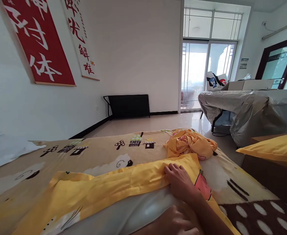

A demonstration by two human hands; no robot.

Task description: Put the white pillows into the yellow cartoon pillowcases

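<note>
A yellow cloth lies spread across the patterned bedsheet, with a pale, smooth pillow along its near side and a bunched orange cloth just beyond its right end. The right hand rests on the yellow cloth near that end, fingers bent, though whether they grip it cannot be told. The left hand, partly cut off below, is curled over the pillow, its grip likewise unclear.

Cover on blanket, cloth bundle behind its right end
</note>
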